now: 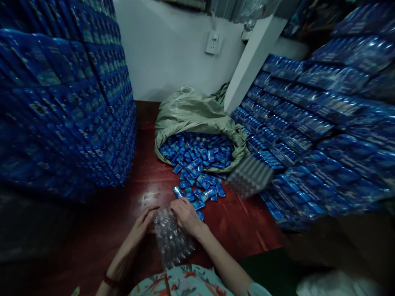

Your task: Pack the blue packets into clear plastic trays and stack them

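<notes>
A clear plastic tray (173,238) with rows of moulded pockets lies in front of my body, its near end close to my shirt. My left hand (145,222) grips the tray's far left edge, with the fingers curled over the corner. At the far right corner, my right hand (187,213) is closed on the rim, fingertips bent down. Just beyond my right hand lies a loose heap of small blue packets (200,185). They spill from the mouth of a green woven sack (191,109), which holds many more. What the tray's pockets hold cannot be made out.
A stack of clear trays (251,176) stands on the reddish floor (142,181) right of the sack. Tall piles of blue packs rise at the left (70,102) and right (296,119). Behind is a white wall (169,53) with a socket (213,42).
</notes>
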### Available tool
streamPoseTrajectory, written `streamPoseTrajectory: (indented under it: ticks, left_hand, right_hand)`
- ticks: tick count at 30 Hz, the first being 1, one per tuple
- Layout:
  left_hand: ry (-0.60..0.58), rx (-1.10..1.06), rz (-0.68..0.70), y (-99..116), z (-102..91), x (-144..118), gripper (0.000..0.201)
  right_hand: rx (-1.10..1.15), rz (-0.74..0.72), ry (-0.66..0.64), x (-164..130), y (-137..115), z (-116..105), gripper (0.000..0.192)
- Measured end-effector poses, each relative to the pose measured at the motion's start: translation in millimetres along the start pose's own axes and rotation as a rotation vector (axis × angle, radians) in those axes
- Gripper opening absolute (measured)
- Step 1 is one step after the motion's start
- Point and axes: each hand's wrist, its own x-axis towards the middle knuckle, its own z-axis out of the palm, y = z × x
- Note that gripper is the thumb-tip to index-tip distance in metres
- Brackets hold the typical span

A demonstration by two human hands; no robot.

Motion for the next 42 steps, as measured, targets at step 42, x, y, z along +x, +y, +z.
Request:
streamPoseTrajectory:
  ticks: [42]
  left_hand:
    - [0.017, 0.025, 0.096, -2.3, -12.7, -16.4, 0.06]
  right_hand:
    - [0.062, 0.279, 0.067, -23.9, -30.4, 33.1, 0.03]
